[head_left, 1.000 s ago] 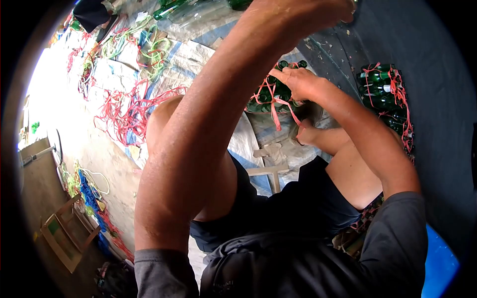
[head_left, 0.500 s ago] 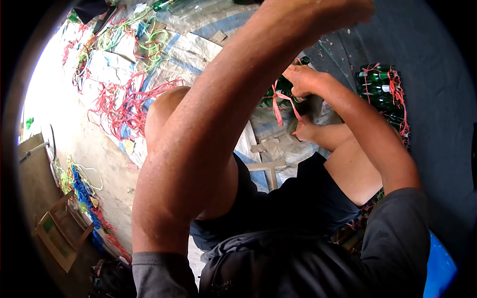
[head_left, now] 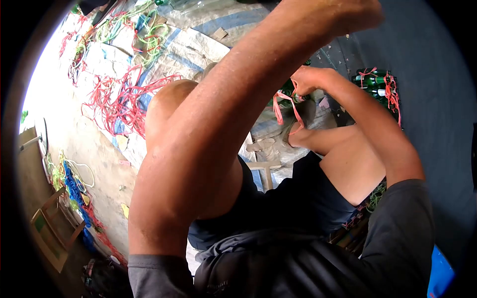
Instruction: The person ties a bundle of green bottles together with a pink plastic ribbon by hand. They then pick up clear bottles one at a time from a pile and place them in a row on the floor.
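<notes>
My left arm crosses the view, and my left hand (head_left: 360, 15) is raised at the top edge; it is blurred and its fingers cannot be made out. Below it, my right hand (head_left: 309, 80) is closed beside a bundle of green glass bottles (head_left: 287, 94), gripping pink string (head_left: 278, 110) that hangs in a loop over the bundle's near side. My left forearm hides much of the bundle. My bent knees are on either side, with one foot just below the bottles.
Tangled pink string (head_left: 119, 102) and green string (head_left: 151, 42) lie on a white and blue sheet (head_left: 198, 47). Tied green bottles (head_left: 372, 82) stand at the right. Blue cord (head_left: 77, 186) and a wooden frame (head_left: 49, 238) are at the left.
My left hand has moved slightly right. My right hand sits a little lower and further right, and less of the bottle bundle shows. The whole view has shifted slightly.
</notes>
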`<state>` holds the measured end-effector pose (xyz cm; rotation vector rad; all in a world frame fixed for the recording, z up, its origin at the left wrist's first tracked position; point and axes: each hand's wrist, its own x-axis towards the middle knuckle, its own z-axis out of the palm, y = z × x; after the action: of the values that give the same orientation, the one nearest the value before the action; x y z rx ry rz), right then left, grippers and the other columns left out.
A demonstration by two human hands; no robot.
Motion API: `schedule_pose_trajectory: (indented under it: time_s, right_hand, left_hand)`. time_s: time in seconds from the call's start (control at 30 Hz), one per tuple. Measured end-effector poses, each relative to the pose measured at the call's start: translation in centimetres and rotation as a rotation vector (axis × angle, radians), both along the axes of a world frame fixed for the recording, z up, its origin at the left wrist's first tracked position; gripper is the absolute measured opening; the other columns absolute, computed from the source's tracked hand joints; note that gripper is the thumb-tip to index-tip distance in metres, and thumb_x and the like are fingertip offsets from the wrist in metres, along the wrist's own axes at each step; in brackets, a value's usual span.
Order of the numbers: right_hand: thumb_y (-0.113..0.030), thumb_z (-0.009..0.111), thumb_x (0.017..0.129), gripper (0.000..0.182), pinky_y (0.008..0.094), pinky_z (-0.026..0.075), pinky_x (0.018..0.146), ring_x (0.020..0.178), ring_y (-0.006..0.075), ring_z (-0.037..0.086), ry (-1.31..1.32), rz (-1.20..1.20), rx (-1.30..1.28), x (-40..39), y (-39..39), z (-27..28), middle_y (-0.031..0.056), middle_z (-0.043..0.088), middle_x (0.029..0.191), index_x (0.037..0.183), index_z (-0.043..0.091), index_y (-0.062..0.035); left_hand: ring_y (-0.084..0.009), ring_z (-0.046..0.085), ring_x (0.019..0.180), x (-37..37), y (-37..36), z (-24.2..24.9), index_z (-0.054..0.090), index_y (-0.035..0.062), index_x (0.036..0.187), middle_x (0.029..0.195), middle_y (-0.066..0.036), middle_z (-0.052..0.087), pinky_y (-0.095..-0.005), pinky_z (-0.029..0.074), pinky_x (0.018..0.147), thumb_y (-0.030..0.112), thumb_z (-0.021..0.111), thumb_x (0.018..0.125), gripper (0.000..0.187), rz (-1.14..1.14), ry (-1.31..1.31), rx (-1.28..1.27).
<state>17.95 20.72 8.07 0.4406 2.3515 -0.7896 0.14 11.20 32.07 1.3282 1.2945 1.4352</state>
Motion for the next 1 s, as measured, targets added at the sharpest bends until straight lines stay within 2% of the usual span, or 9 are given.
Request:
schedule_pose_trajectory:
  time_s: [0.13, 0.3, 0.4, 0.5, 0.73, 0.83, 0.9, 0.97, 1.0]
  right_hand:
    - [-0.007, 0.081, 0.082, 0.098, 0.0487, 0.057, 0.086, 0.107, 0.0389, 0.072, -0.030, -0.048, 0.000, 0.5, 0.2, -0.6, 0.0226, 0.069, 0.128, 0.162, 0.027, -0.0233]
    - [-0.017, 0.086, 0.080, 0.098, 0.0485, 0.057, 0.084, 0.103, 0.0418, 0.073, 0.152, -0.037, 0.109, 1.5, 0.1, -2.6, 0.0223, 0.071, 0.125, 0.160, 0.030, -0.0252]
    - [-0.017, 0.085, 0.079, 0.097, 0.0486, 0.057, 0.081, 0.102, 0.0421, 0.073, 0.024, -0.066, 0.135, 0.9, 0.0, -2.3, 0.0218, 0.073, 0.116, 0.160, 0.031, -0.0245]
    - [-0.009, 0.083, 0.074, 0.100, 0.0478, 0.055, 0.082, 0.102, 0.0431, 0.073, 0.152, -0.049, 0.154, 1.0, -0.3, -2.1, 0.0218, 0.075, 0.107, 0.159, 0.034, -0.0256]
    - [-0.003, 0.080, 0.069, 0.100, 0.0479, 0.056, 0.089, 0.109, 0.0427, 0.072, -0.037, -0.063, 0.139, -0.6, -0.2, -1.7, 0.0237, 0.076, 0.111, 0.158, 0.038, -0.0202]
    - [-0.016, 0.082, 0.073, 0.049, 0.0476, 0.057, 0.093, 0.113, 0.0432, 0.071, -0.022, -0.115, 0.152, -0.5, -0.7, -1.0, 0.0239, 0.074, 0.115, 0.118, 0.068, -0.0025]
    - [-0.017, 0.083, 0.075, 0.048, 0.0482, 0.056, 0.094, 0.115, 0.0431, 0.070, 0.007, -0.133, 0.152, -0.6, -0.9, -0.5, 0.0236, 0.074, 0.116, 0.119, 0.067, -0.0038]
    - [-0.014, 0.083, 0.075, 0.050, 0.0489, 0.056, 0.095, 0.116, 0.0428, 0.070, -0.021, -0.149, 0.127, -0.9, -1.1, 0.5, 0.0239, 0.074, 0.118, 0.121, 0.066, -0.0037]
    - [-0.013, 0.085, 0.073, 0.062, 0.0495, 0.056, 0.092, 0.114, 0.0428, 0.071, 0.000, -0.141, 0.138, -0.8, -1.0, 0.0, 0.0234, 0.074, 0.115, 0.129, 0.060, -0.0073]
  left_hand:
    - [-0.0166, 0.060, 0.058, -1.0, 0.3, 0.3, 0.076, -0.0046, 0.079, 0.061, -0.010, 0.063, -0.0359, 0.051, 0.057, 0.011, 0.063, 0.085, 0.021, -0.200, 0.081, -0.090]
    - [-0.0225, 0.071, 0.073, 1.1, -1.0, 2.3, 0.081, -0.0034, 0.093, 0.076, -0.015, 0.073, -0.0376, 0.057, 0.071, 0.015, 0.065, 0.085, 0.025, -0.055, 0.139, -0.237]
    - [-0.0252, 0.075, 0.083, 1.2, -0.8, 1.2, 0.082, -0.0017, 0.100, 0.084, -0.018, 0.078, -0.0383, 0.058, 0.080, 0.016, 0.066, 0.086, 0.028, -0.117, 0.084, -0.114]
    - [-0.0255, 0.075, 0.087, 0.7, -0.7, 0.2, 0.083, -0.0009, 0.101, 0.087, -0.018, 0.079, -0.0383, 0.058, 0.084, 0.016, 0.066, 0.086, 0.028, -0.180, 0.026, -0.025]
    - [-0.0192, 0.069, 0.079, 3.6, 1.0, 4.1, 0.083, 0.0013, 0.095, 0.080, -0.011, 0.076, -0.0333, 0.054, 0.074, 0.015, 0.067, 0.087, 0.023, -0.005, 0.167, -0.482]
    - [-0.0165, 0.067, 0.076, 3.1, 0.7, 2.9, 0.083, 0.0019, 0.093, 0.078, -0.010, 0.074, -0.0318, 0.052, 0.070, 0.016, 0.068, 0.088, 0.021, -0.037, 0.147, -0.398]
    - [-0.0160, 0.066, 0.075, 2.8, 0.6, 2.2, 0.083, 0.0021, 0.094, 0.078, -0.010, 0.074, -0.0317, 0.052, 0.069, 0.017, 0.069, 0.089, 0.021, -0.077, 0.119, -0.323]
    - [-0.0162, 0.066, 0.075, 3.0, 0.9, 2.4, 0.083, 0.0023, 0.094, 0.078, -0.010, 0.075, -0.0320, 0.052, 0.069, 0.017, 0.069, 0.090, 0.021, -0.059, 0.135, -0.399]
    - [-0.0162, 0.067, 0.075, 3.3, 1.0, 2.9, 0.084, 0.0024, 0.095, 0.079, -0.010, 0.075, -0.0322, 0.052, 0.070, 0.018, 0.070, 0.090, 0.021, -0.037, 0.160, -0.461]
